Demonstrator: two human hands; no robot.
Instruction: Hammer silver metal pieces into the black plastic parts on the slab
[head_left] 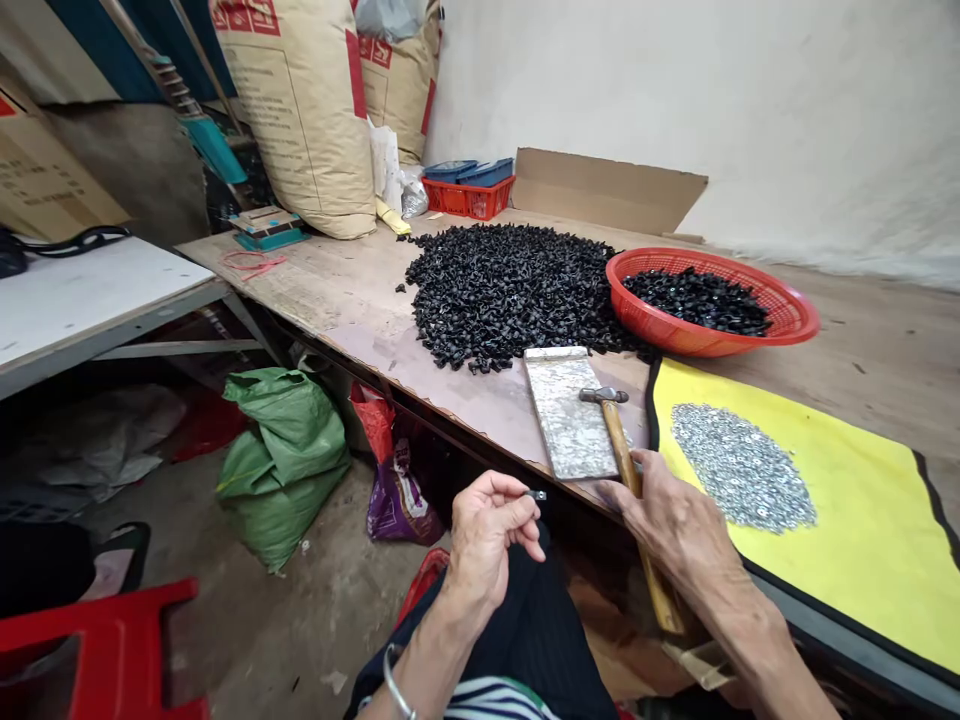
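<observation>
Between thumb and forefinger, my left hand pinches a small black plastic piece with a shiny metal bit on it, just in front of the table edge. My right hand is closed around the wooden handle of a hammer. The hammer's head rests over a worn metal plate lying at the table's edge. Behind the plate spreads a large heap of small black pieces. Right of my right hand, a pile of small silvery metal parts lies on a yellow mat.
A red plastic basket with more black pieces stands behind the mat. Full paper sacks and a red crate are at the back. A green sack and a red stool are on the floor at left.
</observation>
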